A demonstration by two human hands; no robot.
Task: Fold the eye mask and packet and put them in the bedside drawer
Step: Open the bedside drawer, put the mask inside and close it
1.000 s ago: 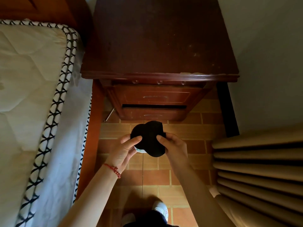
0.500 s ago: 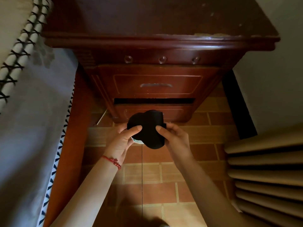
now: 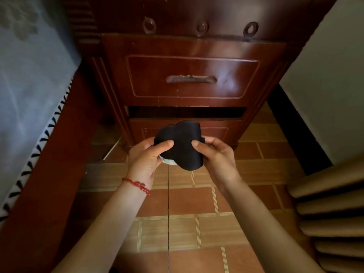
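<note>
Nearest the camera, two bare forearms reach forward over the tiled floor (image 3: 177,201), the left wrist wearing a red string bracelet (image 3: 136,183). The left hand (image 3: 145,156) and right hand (image 3: 214,154) hold the folded black eye mask (image 3: 181,146) between them, each thumb pressed on its near face and the fingers curled behind, so both hands pinch it at the sides. A pale edge of the packet (image 3: 168,160) peeps out under the mask by the left palm; how it is folded cannot be told.

The folding looks done, or nearly so, and the step in hand seems to be carrying the bundle to the bedside cabinet (image 3: 110,79). The bundle hangs in the air just in front of the lower drawer (image 3: 216,133), low against its face.

Both drawers appear pushed in; a dark slot (image 3: 187,112) shows between them, but nothing tells whether that gap is wide enough to take the bundle. The next move likely calls for one hand to keep the mask and packet pinched together while the other frees itself to pull a drawer out, probably the upper drawer (image 3: 192,75) by its recessed handle (image 3: 190,79).

To the left stands the bed frame (image 3: 49,154) with a patterned sheet (image 3: 29,85); to the right a pleated curtain (image 3: 331,203) and a pale wall (image 3: 325,95). None of these blocks the drawer fronts.
</note>
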